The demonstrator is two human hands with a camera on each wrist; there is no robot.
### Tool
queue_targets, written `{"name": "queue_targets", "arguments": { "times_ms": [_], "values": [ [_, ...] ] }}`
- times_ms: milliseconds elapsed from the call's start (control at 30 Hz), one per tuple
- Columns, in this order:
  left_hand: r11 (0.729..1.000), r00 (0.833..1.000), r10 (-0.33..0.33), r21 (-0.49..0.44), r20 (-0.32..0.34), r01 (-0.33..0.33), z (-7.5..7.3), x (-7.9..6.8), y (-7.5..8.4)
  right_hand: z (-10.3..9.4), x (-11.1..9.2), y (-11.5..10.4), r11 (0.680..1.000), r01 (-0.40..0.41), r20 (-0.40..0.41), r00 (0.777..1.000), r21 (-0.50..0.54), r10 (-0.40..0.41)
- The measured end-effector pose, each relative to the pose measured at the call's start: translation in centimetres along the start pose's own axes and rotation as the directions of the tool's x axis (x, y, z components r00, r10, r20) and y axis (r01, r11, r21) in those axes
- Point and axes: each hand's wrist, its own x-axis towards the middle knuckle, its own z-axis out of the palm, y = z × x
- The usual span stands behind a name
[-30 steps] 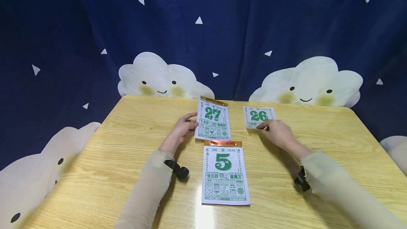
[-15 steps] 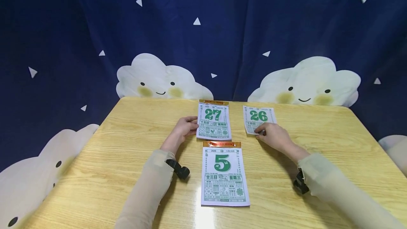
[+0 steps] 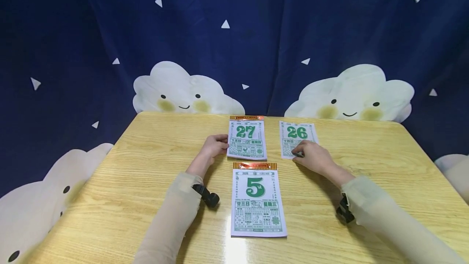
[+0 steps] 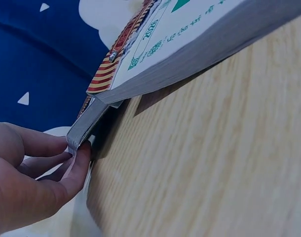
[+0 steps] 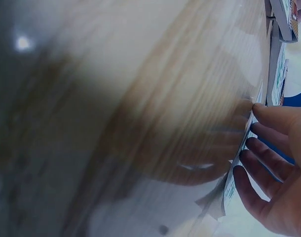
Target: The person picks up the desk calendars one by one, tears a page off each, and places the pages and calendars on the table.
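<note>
In the head view a tear-off calendar (image 3: 246,139) showing a green 27 lies near the table's back edge. My left hand (image 3: 215,146) grips its left edge; the left wrist view shows thumb and fingertips pinching the page stack (image 4: 86,123). To its right a loose calendar sheet (image 3: 296,132) with a green 26 lies flat. My right hand (image 3: 314,157) rests its fingertips on that sheet's lower part, covering some print. In the right wrist view those fingers (image 5: 259,158) are extended, touching the sheet at the tabletop.
A second tear-off calendar (image 3: 258,203) showing a green 5 lies nearer me, just below the 27 calendar. The wooden table (image 3: 146,199) is glossy. Behind its back edge hangs a dark blue curtain (image 3: 205,40) with clouds and triangles.
The 26 sheet has come down flat and my right hand has loosened from its lower edge, moving slightly toward me. The 27 calendar has straightened and lowered onto the table.
</note>
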Motion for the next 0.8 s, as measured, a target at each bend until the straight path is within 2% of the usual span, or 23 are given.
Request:
{"name": "queue_targets", "arguments": {
  "times_ms": [233,500,800],
  "values": [
    [0.999,1.0,-0.028,0.02,0.003,0.028,0.0,-0.1,0.0,0.0,0.0,-0.1,1.0,0.005,-0.004,1.0,0.003,-0.005],
    [0.999,0.999,-0.029,0.014,0.029,0.029,-0.1,-0.6,0.3,-0.1,-0.1,-0.2,1.0,0.0,-0.018,1.0,0.011,0.0],
    [0.998,0.998,0.036,0.058,0.06,-0.039,-1.0,-1.5,-0.2,-0.3,-0.2,-0.9,0.997,-0.018,-0.032,0.999,0.079,0.021]
  ]
}}
